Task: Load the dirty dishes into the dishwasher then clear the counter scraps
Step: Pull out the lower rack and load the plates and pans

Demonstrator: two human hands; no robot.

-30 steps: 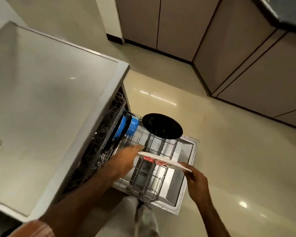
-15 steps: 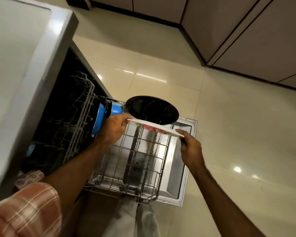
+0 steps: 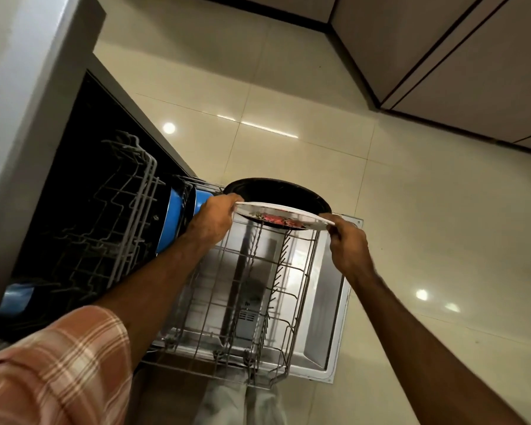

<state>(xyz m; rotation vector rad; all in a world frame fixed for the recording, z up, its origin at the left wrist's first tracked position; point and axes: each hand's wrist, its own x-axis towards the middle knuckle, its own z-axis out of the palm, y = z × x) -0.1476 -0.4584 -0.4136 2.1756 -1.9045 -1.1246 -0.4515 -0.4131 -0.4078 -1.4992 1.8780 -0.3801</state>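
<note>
The grey wire lower rack (image 3: 303, 302) is pulled out over the open metal door (image 3: 334, 302). Most of it is bare, so there is room to reach down between its prongs. At its far end a round black pan (image 3: 288, 193) stands in the way, with a white plate with red marks (image 3: 288, 211) held flat just in front of it. On the left, a blue pot (image 3: 173, 219) and the white wire upper rack (image 3: 137, 210) crowd in.
</note>
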